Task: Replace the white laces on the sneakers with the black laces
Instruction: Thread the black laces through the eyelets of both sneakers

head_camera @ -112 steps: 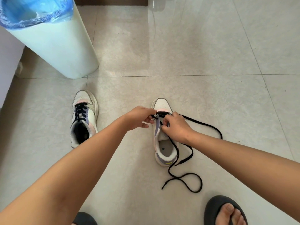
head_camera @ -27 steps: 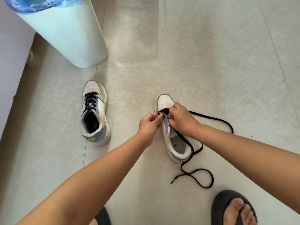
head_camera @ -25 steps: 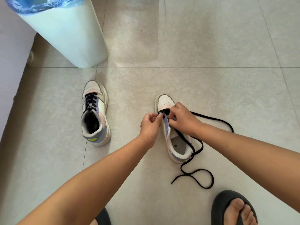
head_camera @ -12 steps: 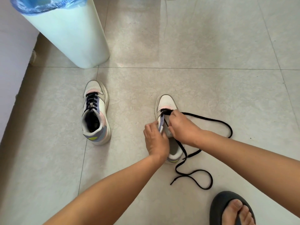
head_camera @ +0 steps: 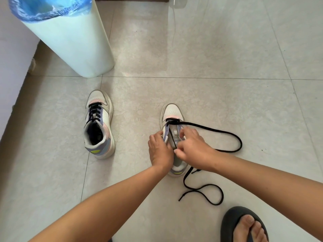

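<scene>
Two white, pink and lilac sneakers stand on the tiled floor. The left sneaker [head_camera: 98, 124] is laced in black. On the right sneaker [head_camera: 172, 112] a black lace [head_camera: 227, 133] runs through the lowest eyelets only; one end loops out to the right, the other trails on the floor near my foot. My left hand [head_camera: 160, 151] grips the sneaker's left side. My right hand [head_camera: 190, 145] pinches the sneaker's tongue, fingers curled over it. No white lace is in view.
A pale bin [head_camera: 70, 41] with a blue liner stands at the back left, next to a wall. My right foot in a dark sandal [head_camera: 243, 226] rests at the bottom right.
Both hands slid back from the toe-end eyelets toward the sneaker's opening. My left hand now holds the sneaker's side and my right hand has moved onto the tongue.
</scene>
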The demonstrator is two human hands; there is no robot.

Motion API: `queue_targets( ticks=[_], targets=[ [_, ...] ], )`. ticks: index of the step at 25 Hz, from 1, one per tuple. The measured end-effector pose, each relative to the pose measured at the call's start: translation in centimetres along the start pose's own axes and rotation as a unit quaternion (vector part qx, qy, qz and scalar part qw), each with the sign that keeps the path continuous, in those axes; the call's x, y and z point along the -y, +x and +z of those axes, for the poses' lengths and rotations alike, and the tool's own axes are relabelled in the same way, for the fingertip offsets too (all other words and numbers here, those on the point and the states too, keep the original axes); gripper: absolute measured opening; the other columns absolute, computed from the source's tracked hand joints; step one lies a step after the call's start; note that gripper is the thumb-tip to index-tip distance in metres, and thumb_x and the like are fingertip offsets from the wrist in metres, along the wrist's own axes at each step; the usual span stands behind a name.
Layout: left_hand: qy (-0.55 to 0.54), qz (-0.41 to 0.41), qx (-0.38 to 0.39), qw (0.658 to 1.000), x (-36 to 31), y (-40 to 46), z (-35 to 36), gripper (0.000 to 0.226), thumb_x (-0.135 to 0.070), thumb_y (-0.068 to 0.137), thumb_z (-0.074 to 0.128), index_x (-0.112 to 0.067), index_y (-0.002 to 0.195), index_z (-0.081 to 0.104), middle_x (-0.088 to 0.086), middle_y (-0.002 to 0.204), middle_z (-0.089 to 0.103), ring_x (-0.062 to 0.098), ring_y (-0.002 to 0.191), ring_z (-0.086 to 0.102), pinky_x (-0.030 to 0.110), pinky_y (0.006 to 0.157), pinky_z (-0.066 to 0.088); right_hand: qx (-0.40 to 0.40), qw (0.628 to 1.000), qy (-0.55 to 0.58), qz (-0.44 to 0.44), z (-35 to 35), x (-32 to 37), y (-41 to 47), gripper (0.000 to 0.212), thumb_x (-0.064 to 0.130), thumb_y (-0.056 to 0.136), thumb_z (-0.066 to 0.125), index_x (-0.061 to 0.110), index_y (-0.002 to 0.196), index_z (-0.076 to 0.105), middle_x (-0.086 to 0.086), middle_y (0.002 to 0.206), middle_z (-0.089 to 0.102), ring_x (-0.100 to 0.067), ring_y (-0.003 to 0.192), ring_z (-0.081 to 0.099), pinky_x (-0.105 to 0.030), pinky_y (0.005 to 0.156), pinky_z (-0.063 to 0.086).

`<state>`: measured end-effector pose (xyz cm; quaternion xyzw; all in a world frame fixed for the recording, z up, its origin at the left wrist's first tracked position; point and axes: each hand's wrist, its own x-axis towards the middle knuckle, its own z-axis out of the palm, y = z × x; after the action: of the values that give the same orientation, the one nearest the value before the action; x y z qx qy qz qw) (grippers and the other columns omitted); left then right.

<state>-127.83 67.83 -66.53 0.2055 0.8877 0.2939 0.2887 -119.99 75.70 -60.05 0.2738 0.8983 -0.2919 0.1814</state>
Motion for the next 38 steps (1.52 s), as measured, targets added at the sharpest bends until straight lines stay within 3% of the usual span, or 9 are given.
queue_targets(
  ticks=[7, 10, 13, 19, 21, 25, 29, 34, 38],
  targets=[
    [0.038, 0.014, 0.03, 0.999, -0.1, 0.0, -0.5, 0.041, -0.013, 0.093, 0.049, -0.01, 0.132, 0.039, 0.009, 0.132, 0.039, 0.024, 0.123, 0.036, 0.03, 0.101, 0.03, 0.076, 0.993, 0.016, -0.092, -1.4, -0.6, -1.5, 0.028, 0.027, 0.091, 0.054, 0.012, 0.068, 0.06, 0.0, 0.092, 0.042, -0.018, 0.093, 0.04, -0.033, 0.086, 0.039],
    [0.066, 0.03, 0.056, 0.996, -0.3, 0.5, -0.7, 0.043, -0.013, 0.094, 0.048, -0.008, 0.134, 0.035, 0.009, 0.135, 0.037, 0.025, 0.124, 0.034, 0.031, 0.101, 0.031, -0.039, 0.993, 0.113, -0.013, -3.0, -2.5, 1.9, 0.021, 0.027, 0.094, 0.051, 0.012, 0.096, 0.065, -0.005, 0.098, 0.059, -0.02, 0.094, 0.053, -0.04, 0.087, 0.044],
    [0.057, 0.006, 0.051, 0.997, -0.9, 0.6, -0.7, 0.041, -0.013, 0.094, 0.045, -0.007, 0.134, 0.036, 0.01, 0.135, 0.037, 0.025, 0.126, 0.033, 0.032, 0.102, 0.03, -0.051, 0.994, 0.09, 0.04, -3.2, -4.6, 5.1, 0.032, 0.03, 0.092, 0.057, 0.014, 0.119, 0.052, -0.005, 0.122, 0.051, -0.022, 0.116, 0.044, -0.04, 0.099, 0.039],
    [0.044, -0.04, 0.028, 0.998, -1.4, 0.7, -0.5, 0.038, -0.012, 0.094, 0.043, -0.008, 0.131, 0.038, 0.009, 0.134, 0.04, 0.025, 0.125, 0.035, 0.035, 0.099, 0.033, -0.038, 0.983, 0.152, 0.094, -2.5, -5.5, 8.2, 0.02, 0.032, 0.09, 0.06, 0.02, 0.082, 0.047, 0.001, 0.091, 0.05, -0.022, 0.093, 0.049, -0.034, 0.078, 0.045],
    [0.018, -0.057, 0.013, 0.998, -1.7, 0.5, -0.3, 0.036, -0.01, 0.093, 0.042, -0.007, 0.129, 0.04, 0.009, 0.131, 0.042, 0.026, 0.123, 0.038, 0.036, 0.098, 0.035, -0.043, 0.967, 0.231, 0.099, -2.4, -6.1, 8.1, 0.018, 0.026, 0.09, 0.061, 0.019, 0.082, 0.047, 0.004, 0.08, 0.051, -0.017, 0.078, 0.051, -0.025, 0.061, 0.039],
    [-0.019, -0.071, -0.003, 0.997, -1.9, 0.5, -0.1, 0.032, -0.008, 0.093, 0.041, -0.006, 0.124, 0.044, 0.011, 0.126, 0.044, 0.027, 0.118, 0.041, 0.04, 0.099, 0.037, 0.023, 0.931, 0.34, 0.129, -1.5, -6.7, 7.4, 0.02, 0.023, 0.09, 0.063, 0.011, 0.076, 0.054, -0.001, 0.066, 0.048, -0.012, 0.055, 0.045, -0.021, 0.051, 0.038],
    [-0.046, -0.085, -0.031, 0.995, -1.6, 0.3, 0.0, 0.029, -0.01, 0.094, 0.04, -0.007, 0.122, 0.046, 0.009, 0.125, 0.046, 0.026, 0.115, 0.045, 0.041, 0.097, 0.039, 0.16, 0.838, 0.493, 0.173, -3.0, -7.6, 7.5, 0.024, 0.017, 0.095, 0.055, 0.006, 0.073, 0.054, -0.005, 0.061, 0.047, -0.016, 0.053, 0.046, -0.027, 0.053, 0.048],
    [-0.05, -0.126, -0.069, 0.988, -1.1, 0.4, -0.4, 0.027, -0.01, 0.093, 0.039, -0.006, 0.119, 0.048, 0.01, 0.123, 0.048, 0.028, 0.111, 0.047, 0.039, 0.093, 0.04, 0.137, 0.919, 0.356, 0.095, -4.2, -8.5, 7.7, 0.018, 0.024, 0.093, 0.058, 0.009, 0.083, 0.057, -0.002, 0.068, 0.048, -0.009, 0.049, 0.039, -0.019, 0.043, 0.034],
    [-0.019, -0.216, -0.08, 0.973, -1.3, 2.5, -2.8, 0.028, -0.016, 0.095, 0.04, -0.002, 0.119, 0.045, 0.016, 0.127, 0.046, 0.035, 0.115, 0.047, 0.041, 0.092, 0.04, -0.041, 0.984, 0.176, 0.011, -5.1, -9.8, 7.6, 0.019, 0.034, 0.089, 0.062, 0.017, 0.097, 0.063, 0.007, 0.082, 0.055, -0.01, 0.073, 0.051, -0.023, 0.062, 0.038]
  ],
)
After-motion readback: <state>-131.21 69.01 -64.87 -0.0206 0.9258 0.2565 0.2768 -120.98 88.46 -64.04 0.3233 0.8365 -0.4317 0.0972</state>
